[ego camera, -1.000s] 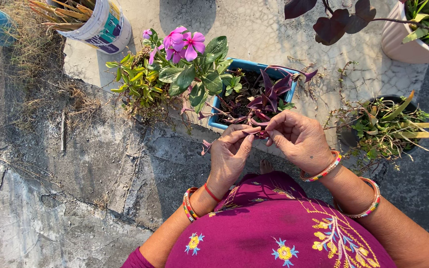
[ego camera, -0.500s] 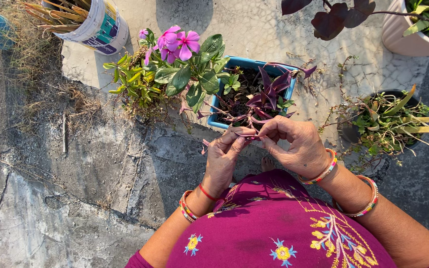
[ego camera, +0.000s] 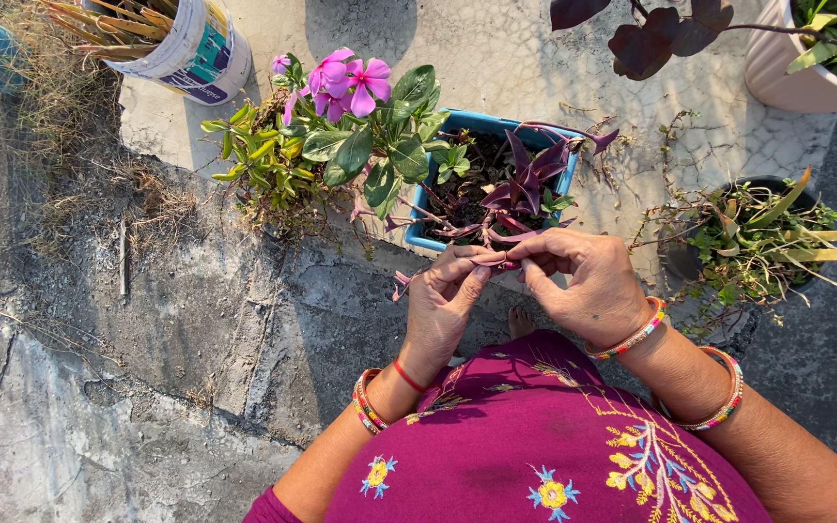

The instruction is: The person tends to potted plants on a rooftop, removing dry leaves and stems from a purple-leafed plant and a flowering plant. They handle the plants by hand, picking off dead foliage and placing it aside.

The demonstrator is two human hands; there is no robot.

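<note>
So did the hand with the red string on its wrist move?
Barely. The left hand stays just below the near rim of the blue planter, fingertips pinching the purple leaf together with the right hand.

Warm, low sunlight; soft shadows fall left of the plants beyond the grip; sharp focus, slight edge distortion.

white bucket (ego camera: pixel 181 48) top left, teal-purple printed label (ego camera: pixel 207 60)

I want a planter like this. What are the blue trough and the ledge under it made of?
Blue planter: probably plastic, with a thin, even, smooth rim of uniform colour. Ledge: looks like cement or concrete, pale, matte and finely cracked.
</note>
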